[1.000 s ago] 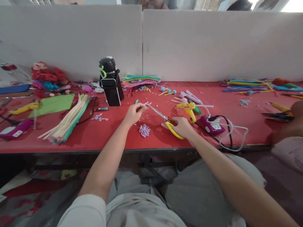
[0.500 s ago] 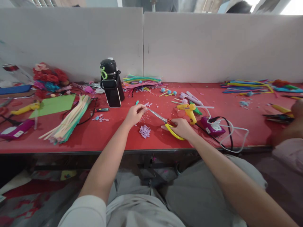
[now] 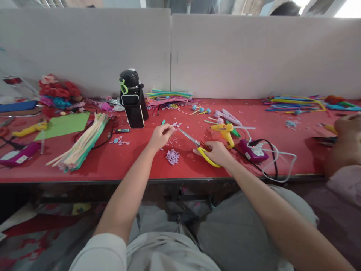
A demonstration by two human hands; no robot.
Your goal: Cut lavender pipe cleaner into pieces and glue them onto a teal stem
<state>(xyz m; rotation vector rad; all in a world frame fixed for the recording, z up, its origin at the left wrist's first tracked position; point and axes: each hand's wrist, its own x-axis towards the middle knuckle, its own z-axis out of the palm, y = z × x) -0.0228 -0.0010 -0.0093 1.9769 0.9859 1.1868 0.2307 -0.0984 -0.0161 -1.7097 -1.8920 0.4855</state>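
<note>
My right hand (image 3: 216, 153) is wrapped round the yellow handles of a pair of scissors (image 3: 194, 141), whose blades point up and left. The blade tips are a short way from the fingertips of my left hand (image 3: 161, 137). Thumb and fingers of that hand are pinched together; what lies between them is too small to make out. A teal tip (image 3: 163, 122) shows just behind its knuckles, and I cannot tell whether it is held. Below the hands lies a small heap of cut lilac pieces (image 3: 172, 156), with lilac crumbs scattered behind it.
A yellow glue gun (image 3: 224, 132) and a purple power strip (image 3: 253, 151) with cables sit right of my right hand. A black bottle (image 3: 131, 84) with a phone (image 3: 134, 113) against it stands behind left. Pipe cleaners (image 3: 81, 145) lie left. A co-worker's hand (image 3: 348, 131) is far right.
The scissors' tips have shifted slightly right, away from my left fingertips. My left hand has barely moved. At the far right the co-worker's hand has moved left over the tools there.
</note>
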